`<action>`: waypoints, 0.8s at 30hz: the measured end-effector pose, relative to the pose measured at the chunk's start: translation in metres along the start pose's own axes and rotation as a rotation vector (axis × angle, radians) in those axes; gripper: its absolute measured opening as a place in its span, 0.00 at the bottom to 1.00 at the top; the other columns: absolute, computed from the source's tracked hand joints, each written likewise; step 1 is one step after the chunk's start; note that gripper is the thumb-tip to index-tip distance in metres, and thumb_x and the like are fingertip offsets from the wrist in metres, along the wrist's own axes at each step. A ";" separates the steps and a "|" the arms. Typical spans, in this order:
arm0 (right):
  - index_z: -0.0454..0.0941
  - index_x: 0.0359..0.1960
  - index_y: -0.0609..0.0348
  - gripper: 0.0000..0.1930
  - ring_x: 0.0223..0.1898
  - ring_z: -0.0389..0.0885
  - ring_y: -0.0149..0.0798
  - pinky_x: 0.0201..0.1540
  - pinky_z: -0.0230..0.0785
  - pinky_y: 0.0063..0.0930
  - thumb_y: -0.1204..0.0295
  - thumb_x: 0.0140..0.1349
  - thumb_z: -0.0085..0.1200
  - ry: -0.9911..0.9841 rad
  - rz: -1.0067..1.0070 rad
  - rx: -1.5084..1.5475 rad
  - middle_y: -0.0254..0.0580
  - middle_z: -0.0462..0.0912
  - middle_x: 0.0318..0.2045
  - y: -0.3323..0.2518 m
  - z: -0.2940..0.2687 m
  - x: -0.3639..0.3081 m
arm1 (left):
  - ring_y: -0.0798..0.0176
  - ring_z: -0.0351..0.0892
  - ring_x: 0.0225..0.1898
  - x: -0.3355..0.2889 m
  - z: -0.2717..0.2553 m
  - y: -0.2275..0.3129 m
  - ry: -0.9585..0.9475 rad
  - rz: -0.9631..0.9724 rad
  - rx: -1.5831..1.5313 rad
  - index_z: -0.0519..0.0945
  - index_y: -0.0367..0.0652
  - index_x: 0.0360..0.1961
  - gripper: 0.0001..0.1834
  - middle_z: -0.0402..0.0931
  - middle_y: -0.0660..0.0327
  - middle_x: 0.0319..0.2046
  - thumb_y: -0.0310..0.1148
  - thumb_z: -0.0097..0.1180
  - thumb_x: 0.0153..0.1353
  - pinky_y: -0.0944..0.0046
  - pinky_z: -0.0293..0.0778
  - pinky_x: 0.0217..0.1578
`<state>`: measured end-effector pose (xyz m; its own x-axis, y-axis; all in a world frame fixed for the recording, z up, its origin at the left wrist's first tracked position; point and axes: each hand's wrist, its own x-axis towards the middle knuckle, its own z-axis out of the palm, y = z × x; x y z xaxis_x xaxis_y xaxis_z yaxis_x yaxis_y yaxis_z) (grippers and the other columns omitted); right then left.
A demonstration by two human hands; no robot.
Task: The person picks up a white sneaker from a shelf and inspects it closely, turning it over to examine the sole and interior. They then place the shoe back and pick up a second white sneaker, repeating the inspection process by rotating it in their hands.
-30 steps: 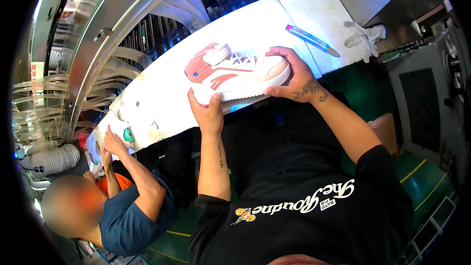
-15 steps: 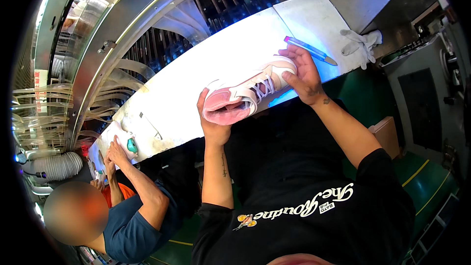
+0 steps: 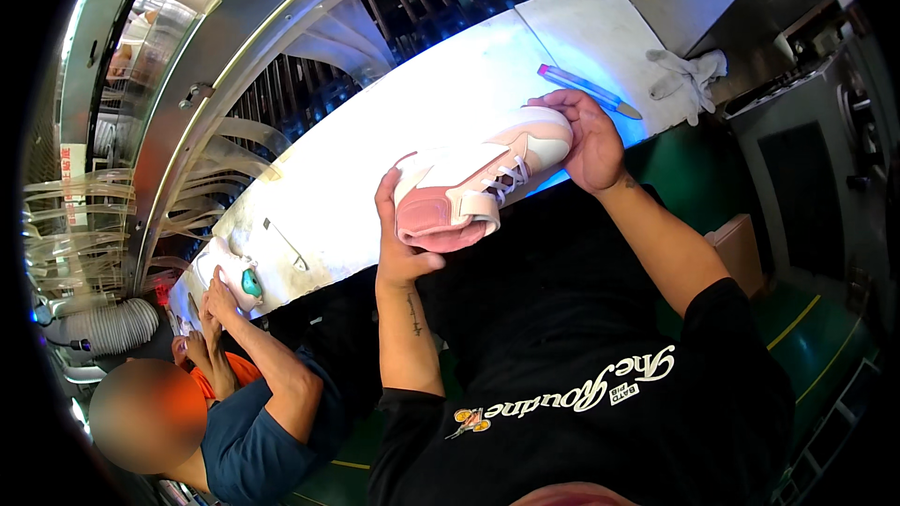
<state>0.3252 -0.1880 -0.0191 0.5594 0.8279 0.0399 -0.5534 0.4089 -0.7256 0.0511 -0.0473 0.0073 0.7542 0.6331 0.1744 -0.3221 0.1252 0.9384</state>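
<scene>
The shoe (image 3: pixel 469 173) is in the middle of the frame, held up over the near edge of the white table (image 3: pixel 309 164). Both hands grasp it: the left hand (image 3: pixel 403 239) cups the heel, with its thumb down by the opening, and the right hand (image 3: pixel 592 141) wraps round the toe. The shoe has just rolled over. 1 second ago its other side showed and the laces (image 3: pixel 509 180) were on top; now the laces are low and the opening faces the bottom of the frame. That seems to put the far side in view for a look. At the upper right, a blue stick (image 3: pixel 589 89) lies near the right hand, and white gloves (image 3: pixel 689 80) lie past it. At the lower left, another person's hand (image 3: pixel 221 300) touches a white thing (image 3: pixel 214 258).
</scene>
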 end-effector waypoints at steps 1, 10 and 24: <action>0.73 0.60 0.69 0.26 0.62 0.80 0.52 0.70 0.69 0.44 0.60 0.69 0.41 -0.015 0.005 -0.021 0.61 0.81 0.59 -0.001 0.000 0.000 | 0.41 0.70 0.73 -0.001 -0.005 -0.004 0.038 -0.030 0.049 0.46 0.47 0.81 0.77 0.60 0.44 0.75 0.58 0.87 0.39 0.43 0.71 0.70; 0.72 0.61 0.69 0.26 0.59 0.81 0.48 0.68 0.70 0.40 0.65 0.64 0.47 -0.114 -0.029 -0.289 0.58 0.82 0.56 -0.002 0.000 -0.006 | 0.32 0.68 0.72 -0.001 -0.008 -0.003 0.081 -0.098 0.019 0.42 0.45 0.82 0.74 0.57 0.37 0.75 0.72 0.74 0.48 0.32 0.76 0.65; 0.54 0.71 0.57 0.48 0.64 0.75 0.53 0.67 0.75 0.47 0.58 0.59 0.77 0.016 -0.306 -1.014 0.57 0.63 0.64 0.026 0.014 -0.004 | 0.48 0.67 0.72 -0.036 -0.006 -0.003 0.270 -0.038 -0.122 0.54 0.41 0.73 0.48 0.63 0.45 0.70 0.50 0.70 0.63 0.48 0.65 0.72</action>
<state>0.3002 -0.1753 -0.0280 0.6003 0.7356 0.3139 0.3818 0.0813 -0.9207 0.0213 -0.0657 -0.0034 0.5929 0.8044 0.0388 -0.3756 0.2335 0.8969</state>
